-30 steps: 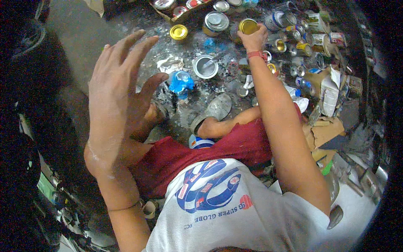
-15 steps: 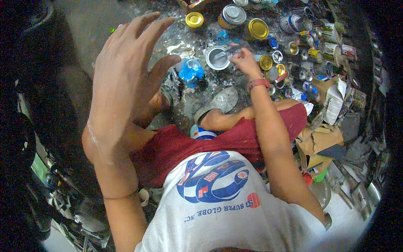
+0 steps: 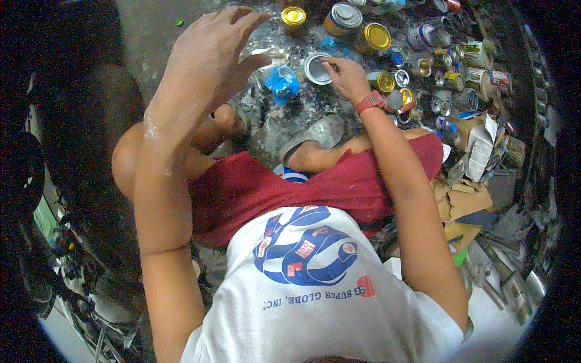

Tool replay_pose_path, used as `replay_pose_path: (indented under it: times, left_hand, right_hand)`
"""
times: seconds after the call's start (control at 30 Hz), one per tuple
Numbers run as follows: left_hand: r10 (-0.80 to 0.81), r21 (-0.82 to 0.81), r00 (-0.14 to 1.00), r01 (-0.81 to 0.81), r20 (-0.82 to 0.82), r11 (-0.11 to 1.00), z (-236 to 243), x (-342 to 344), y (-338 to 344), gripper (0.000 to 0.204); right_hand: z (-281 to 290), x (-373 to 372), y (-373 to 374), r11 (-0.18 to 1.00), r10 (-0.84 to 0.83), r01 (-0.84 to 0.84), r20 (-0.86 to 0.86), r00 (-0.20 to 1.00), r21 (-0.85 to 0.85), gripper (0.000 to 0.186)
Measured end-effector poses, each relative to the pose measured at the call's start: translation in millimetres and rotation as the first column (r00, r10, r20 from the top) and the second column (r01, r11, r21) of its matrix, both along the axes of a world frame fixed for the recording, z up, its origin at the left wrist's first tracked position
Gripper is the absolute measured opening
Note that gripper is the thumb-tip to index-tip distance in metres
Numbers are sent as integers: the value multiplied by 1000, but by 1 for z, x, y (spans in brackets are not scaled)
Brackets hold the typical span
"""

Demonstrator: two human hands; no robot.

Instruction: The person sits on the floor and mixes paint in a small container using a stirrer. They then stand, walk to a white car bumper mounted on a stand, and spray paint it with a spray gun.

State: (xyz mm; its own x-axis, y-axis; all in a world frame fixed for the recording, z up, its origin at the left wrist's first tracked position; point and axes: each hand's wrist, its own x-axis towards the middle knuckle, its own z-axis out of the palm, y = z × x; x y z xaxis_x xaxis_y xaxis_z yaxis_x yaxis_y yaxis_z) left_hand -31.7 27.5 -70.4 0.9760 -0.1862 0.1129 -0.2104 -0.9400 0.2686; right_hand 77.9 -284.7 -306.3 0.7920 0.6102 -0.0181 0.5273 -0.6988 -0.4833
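Observation:
My left hand [image 3: 209,57] is raised at the upper left, its fingers and thumb apart and nothing in it. White dust marks its back and wrist. Ahead of me on the stained floor stands an opened round can [image 3: 317,68] with a silvery rim and grey inside. Over its right edge reaches my right hand [image 3: 348,78], with a red watch [image 3: 370,103] at the wrist. Thumb and fingers are pressed together there; what they hold is too small and blurred to tell. A crumpled blue plastic bag [image 3: 282,83] lies left of the can.
Lidded cans, one gold-topped [image 3: 293,16] and one large silver-topped [image 3: 345,17], stand beyond. Several more cans [image 3: 430,36] crowd the right side. Torn cardboard [image 3: 466,202] and metal pipes [image 3: 493,266] lie at the right. My shoe [image 3: 321,133] is just below the opened can.
My left hand has shifted up and right in the view. My right hand has moved slightly left against the can's rim; the blurred greyish thing seen at its fingers before no longer shows clearly.

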Motion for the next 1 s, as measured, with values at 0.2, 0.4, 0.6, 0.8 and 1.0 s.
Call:
replay_pose_path:
  times: [0.2,0.4,0.6,0.8,1.0]
  left_hand:
    - [18,32,1000,-18,-2,999,-7,-10,3,59]
    - [44,67,999,-44,3,997,-11,-12,1,57]
    - [-54,21,990,57,-130,998,-56,-6,-26,56]
    - [-73,-289,684,-207,-726,935,-190,-7,-104,85]
    - [-183,-487,462,-864,-868,131,-278,-27,-157,104]
  right_hand:
    - [17,8,3,945,-64,35,-80,995,-325,36]
    - [12,3,-6,993,61,-81,-211,976,-88,37]
    - [2,12,-13,997,-16,15,-3,1000,-77,36]
    - [7,12,-16,989,70,-85,-125,990,-119,29]
    - [7,11,-22,998,31,-32,-21,999,-57,28]
